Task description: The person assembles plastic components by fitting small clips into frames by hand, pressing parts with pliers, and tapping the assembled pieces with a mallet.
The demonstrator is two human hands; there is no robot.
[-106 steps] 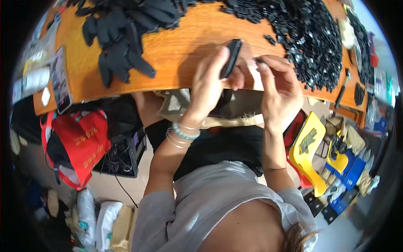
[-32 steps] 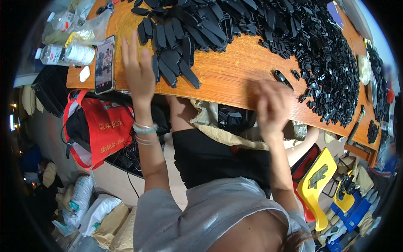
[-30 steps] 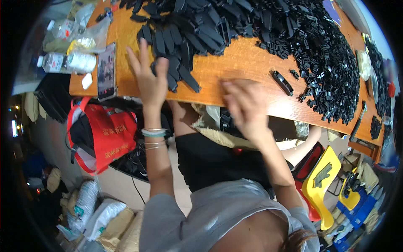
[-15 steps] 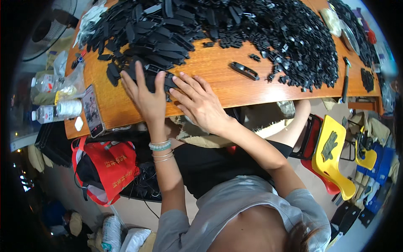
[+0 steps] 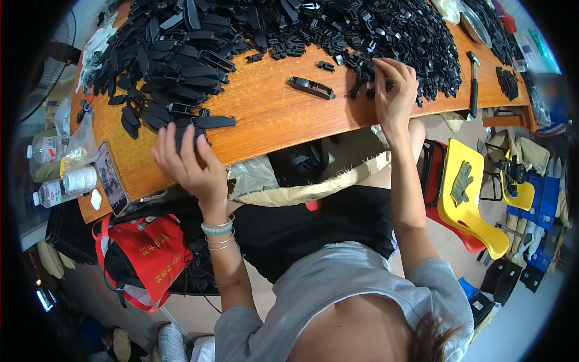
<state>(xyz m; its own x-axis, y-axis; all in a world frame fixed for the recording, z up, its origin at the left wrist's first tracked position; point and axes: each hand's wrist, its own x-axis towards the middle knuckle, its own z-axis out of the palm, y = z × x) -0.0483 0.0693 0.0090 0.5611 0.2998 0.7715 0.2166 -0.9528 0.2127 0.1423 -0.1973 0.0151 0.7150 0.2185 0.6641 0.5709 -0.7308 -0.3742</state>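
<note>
My left hand (image 5: 190, 164) is at the table's near edge, fingers apart. Its fingertips rest at or just over a dark strip-shaped part (image 5: 198, 138), partly hidden by them. Just beyond lies a pile of long, pointed black plastic covers (image 5: 158, 63). To the right, my right hand (image 5: 396, 99) reaches down to the near edge of a big heap of small black plastic clips (image 5: 416, 36). Its fingers are bent together there; what they pinch is hidden. A long black frame-like part (image 5: 311, 87) lies alone on the wood between my hands.
A hammer (image 5: 473, 84) lies at the right of the wooden table (image 5: 265, 120). A phone (image 5: 112, 178), plastic bottles (image 5: 49, 193) and a clear bag stand at the left. An open sack (image 5: 313, 188) hangs below the table edge. A yellow chair (image 5: 461, 193) holds a glove.
My hands, earlier together at the near edge of the cover pile, have parted. The right one has swung right to the clip heap; the left has drawn back toward me. The view has shifted slightly.
</note>
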